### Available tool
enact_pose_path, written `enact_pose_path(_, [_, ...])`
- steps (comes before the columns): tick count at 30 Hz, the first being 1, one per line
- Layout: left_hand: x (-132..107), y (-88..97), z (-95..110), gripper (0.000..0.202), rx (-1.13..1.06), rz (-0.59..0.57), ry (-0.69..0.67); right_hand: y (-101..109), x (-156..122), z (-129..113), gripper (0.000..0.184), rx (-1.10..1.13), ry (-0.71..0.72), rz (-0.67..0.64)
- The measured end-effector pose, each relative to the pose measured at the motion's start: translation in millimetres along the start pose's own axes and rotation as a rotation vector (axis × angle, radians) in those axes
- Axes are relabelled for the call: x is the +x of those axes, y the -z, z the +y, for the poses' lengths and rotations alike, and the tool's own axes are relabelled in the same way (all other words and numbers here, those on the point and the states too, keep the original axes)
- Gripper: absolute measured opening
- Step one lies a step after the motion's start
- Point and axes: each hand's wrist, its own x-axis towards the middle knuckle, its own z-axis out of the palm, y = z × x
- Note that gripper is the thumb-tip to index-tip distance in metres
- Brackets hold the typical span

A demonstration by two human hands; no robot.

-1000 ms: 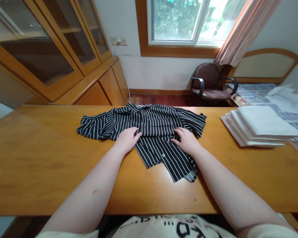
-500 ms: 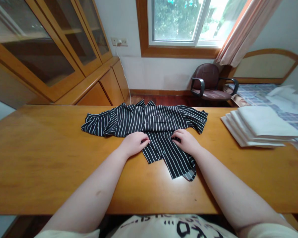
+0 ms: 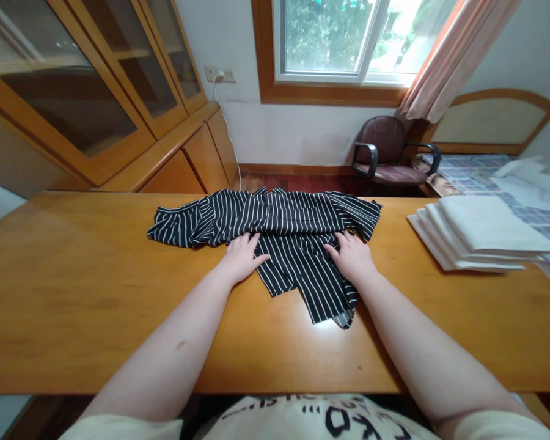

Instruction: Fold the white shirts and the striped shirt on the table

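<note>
A shirt (image 3: pixel 279 223) spread sideways on the counter (image 3: pixel 73 293) is being pressed by the flat, unclenched left hand (image 3: pixel 241 258) and right hand (image 3: pixel 354 258), flanking its middle.

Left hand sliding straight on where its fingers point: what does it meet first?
The left hand has its fingers on the striped shirt; straight on, it would likely push into the bunched upper fold.

Daylit window (image 3: pixel 337 36), pink curtain (image 3: pixel 449 58), glass-fronted wooden cabinets (image 3: pixel 73 91), armchair (image 3: pixel 387 150).
</note>
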Motion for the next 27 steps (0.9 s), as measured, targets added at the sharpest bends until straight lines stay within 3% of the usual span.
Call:
enact_pose_path(6, [-4, 5.6, -3, 0.095, -0.063, -0.098, -0.088, 8, -2, 3, 0.049, -0.033, -0.095, 0.041])
enact_pose_path(9, [-8, 13.2, -6, 0.107, -0.085, -0.159, -0.099, 3, -2, 3, 0.045, 0.052, 0.106, 0.091])
enact_pose_path(12, [-14, 24.7, -11, 0.114, -0.093, -0.237, -0.149, -1, -1, 2, 0.051, 0.152, 0.358, 0.050])
enact_pose_path(14, [-19, 32.5, -16, 0.114, -0.094, -0.314, -0.183, 0, -1, 1, 0.053, 0.162, 0.379, 0.012])
enact_pose_path(16, [-22, 38.4, -22, 0.104, -0.114, -0.361, -0.209, 4, -1, 0, 0.048, 0.145, 0.299, 0.009])
enact_pose_path(18, [-21, 40.6, -26, 0.078, -0.163, -0.319, -0.218, 9, -2, -1, 0.043, 0.127, 0.193, 0.023])
enact_pose_path(21, [-13, 35.9, -26, 0.051, -0.208, -0.100, -0.122, 14, -1, -1, 0.036, 0.082, 0.063, 0.018])
enact_pose_path(24, [-1, 24.5, -20, 0.051, -0.158, 0.085, -0.008, 12, 1, 1, 0.032, 0.056, -0.020, -0.040])
enact_pose_path(27, [8, 13.8, -15, 0.061, -0.060, 0.113, 0.041, 7, 2, 2, 0.027, 0.070, 0.061, -0.022])
